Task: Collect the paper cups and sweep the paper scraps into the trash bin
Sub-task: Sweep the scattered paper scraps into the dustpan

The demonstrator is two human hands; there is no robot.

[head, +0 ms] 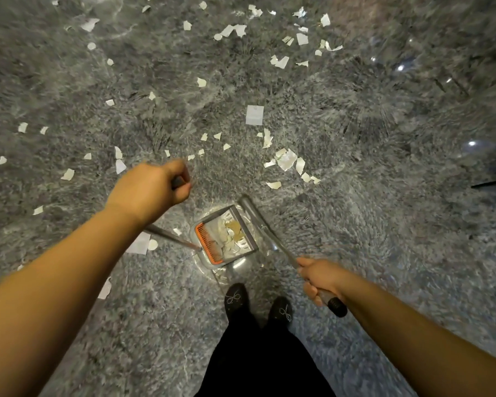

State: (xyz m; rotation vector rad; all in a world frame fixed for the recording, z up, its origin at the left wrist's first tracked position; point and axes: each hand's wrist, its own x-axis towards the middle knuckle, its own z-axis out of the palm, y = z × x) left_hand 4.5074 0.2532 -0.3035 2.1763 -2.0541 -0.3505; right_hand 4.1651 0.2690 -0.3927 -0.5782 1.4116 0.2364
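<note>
White paper scraps (pixel 286 160) lie scattered over the grey marbled floor, thickest ahead and at the top. A grey dustpan (pixel 226 239) with an orange comb edge stands on the floor before my feet and holds several scraps. My left hand (pixel 152 187) grips the top of the dustpan's long metal handle (pixel 172 237). My right hand (pixel 320 280) grips the broom handle (pixel 281 249) near its black end; the broom's grey head (pixel 248 206) lies just right of the dustpan. No paper cup or trash bin is in view.
A larger white paper square (pixel 254 115) lies ahead at centre. More scraps (pixel 139 243) lie on the floor under my left arm. My two black shoes (pixel 258 306) stand just behind the dustpan. A dark object (pixel 493 182) juts in at the right edge.
</note>
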